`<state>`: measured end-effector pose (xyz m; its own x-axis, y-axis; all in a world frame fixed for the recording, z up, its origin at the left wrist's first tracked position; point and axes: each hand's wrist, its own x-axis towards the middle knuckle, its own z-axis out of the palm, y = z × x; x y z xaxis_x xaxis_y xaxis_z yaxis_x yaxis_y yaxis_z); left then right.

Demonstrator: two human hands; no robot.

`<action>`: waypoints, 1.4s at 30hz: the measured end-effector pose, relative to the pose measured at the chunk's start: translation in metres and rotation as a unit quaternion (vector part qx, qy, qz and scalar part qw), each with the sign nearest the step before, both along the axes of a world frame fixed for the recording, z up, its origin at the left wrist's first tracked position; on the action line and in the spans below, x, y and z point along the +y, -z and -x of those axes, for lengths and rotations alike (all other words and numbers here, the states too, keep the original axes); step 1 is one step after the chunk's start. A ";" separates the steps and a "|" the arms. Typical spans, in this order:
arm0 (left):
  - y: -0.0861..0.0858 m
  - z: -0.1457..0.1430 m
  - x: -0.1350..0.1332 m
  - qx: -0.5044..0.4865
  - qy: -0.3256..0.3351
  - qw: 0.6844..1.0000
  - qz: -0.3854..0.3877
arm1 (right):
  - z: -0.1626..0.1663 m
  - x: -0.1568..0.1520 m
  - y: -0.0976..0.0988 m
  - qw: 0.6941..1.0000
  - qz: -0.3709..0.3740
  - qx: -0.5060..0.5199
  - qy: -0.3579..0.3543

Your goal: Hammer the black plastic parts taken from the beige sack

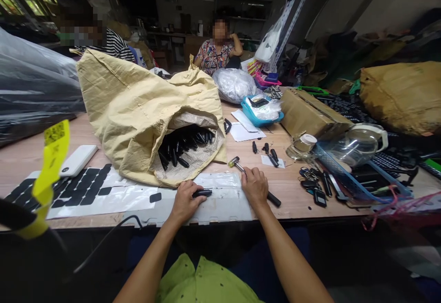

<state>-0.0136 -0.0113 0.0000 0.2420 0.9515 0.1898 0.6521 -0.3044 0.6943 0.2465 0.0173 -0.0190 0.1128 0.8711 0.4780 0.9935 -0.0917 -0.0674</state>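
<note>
My left hand [184, 200] is closed on a small black oblong part [202, 193], pressing it onto a clear plastic sheet [223, 202] at the table's front edge. My right hand [255, 184] is wrapped round the handle of a small hammer [237, 164]; its metal head sits beyond my fingers and the black grip sticks out toward the right. Just behind both hands lies a big tan sack [138, 110] on its side, its mouth open and full of several similar black parts [184, 149].
White sheets of black adhesive pads [79, 188] and a white power bank [77, 159] lie at left. Loose black parts [270, 151], a cardboard box [310, 112], a blue tray [257, 110], jars and key fobs [315, 188] are at right. Two other people sit across the table.
</note>
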 end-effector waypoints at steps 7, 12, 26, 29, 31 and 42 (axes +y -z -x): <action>0.001 0.006 0.000 -0.007 -0.007 1.000 0.020 | 0.005 -0.005 0.001 1.000 -0.002 0.003 -0.017; 0.005 0.005 0.000 -0.008 -0.008 1.000 0.017 | 0.004 -0.004 0.003 1.000 -0.011 -0.001 -0.016; -0.002 0.001 0.003 0.011 0.038 0.999 0.034 | -0.007 -0.008 0.000 1.000 0.001 0.007 -0.007; -0.004 -0.001 0.003 -0.011 0.037 0.999 0.034 | -0.012 -0.011 -0.004 1.000 0.013 0.005 -0.002; -0.004 -0.005 0.001 -0.026 0.031 0.999 0.030 | -0.015 -0.014 -0.007 1.000 0.020 -0.001 0.000; -0.012 -0.020 -0.003 -0.032 0.027 0.998 0.053 | -0.034 -0.016 -0.028 0.991 0.075 0.105 -0.045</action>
<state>0.0064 -0.0139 0.0124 0.2845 0.9528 0.1057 0.5906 -0.2610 0.7636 0.2803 0.0015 0.0089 0.1143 0.9415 0.3170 0.9636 -0.0275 -0.2660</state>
